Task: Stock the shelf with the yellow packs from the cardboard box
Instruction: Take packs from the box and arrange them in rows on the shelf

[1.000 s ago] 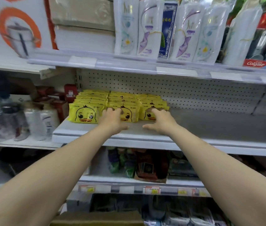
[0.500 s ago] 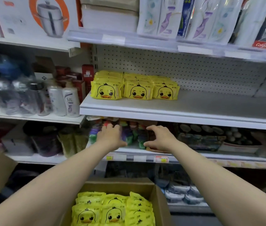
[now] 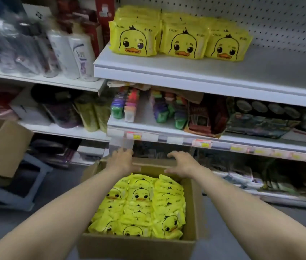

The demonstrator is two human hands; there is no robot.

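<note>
The cardboard box [image 3: 137,244] stands open on the floor, and the yellow packs [image 3: 139,207] lie inside it in loose, overlapping layers, filling most of its width. More of the same packs [image 3: 180,38] stand in three rows on the shelf [image 3: 204,76] above and beyond the box, with bare shelf to their right. The left hand [image 3: 122,162] and the right hand [image 3: 183,164] hover over the box's far rim, fingers spread and relaxed, holding nothing.

The packs look like soft, glossy film pouches: probably light, squashy and a bit slippery, so they should bend and slide rather than break. A stack is likely to fan apart if pinched at one end. The safest hold seems to be across the flat faces, one hand pressing each side of a small bundle from the box's top layer.
</note>
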